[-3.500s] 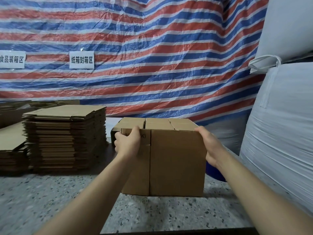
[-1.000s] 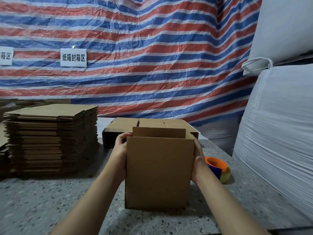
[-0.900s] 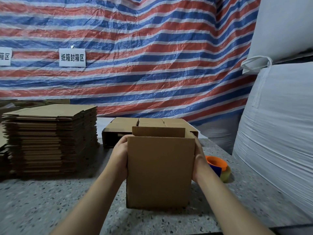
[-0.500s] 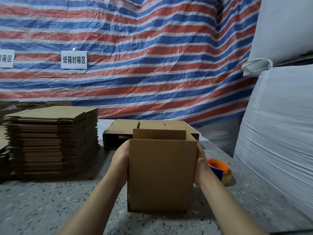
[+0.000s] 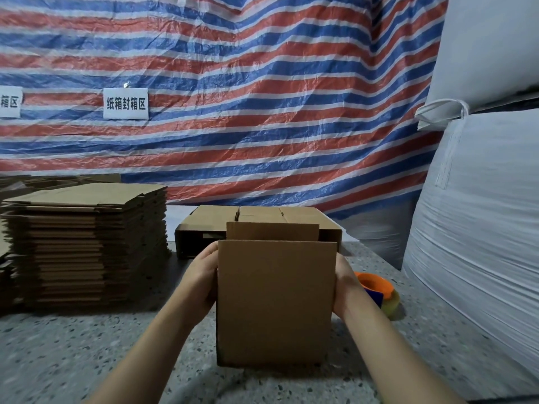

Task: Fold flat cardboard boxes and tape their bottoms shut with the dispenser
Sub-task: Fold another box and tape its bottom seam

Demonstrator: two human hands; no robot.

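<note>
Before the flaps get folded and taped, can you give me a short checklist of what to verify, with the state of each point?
1. Box stands upright on the table: ok.
2. Left hand steadies the left side of the box: ok.
3. Right hand steadies the right side: ok.
4. Top flaps folded shut: not ok, near and far flaps stand up.
5. Tape dispenser close by, right of the box: ok.
6. Tape end ready to pull: cannot tell, partly hidden by the right hand.

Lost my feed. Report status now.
Left hand and right hand clasp the box sides. Box upright on the table, flaps up, untaped. Tape dispenser idle, right of it.
</note>
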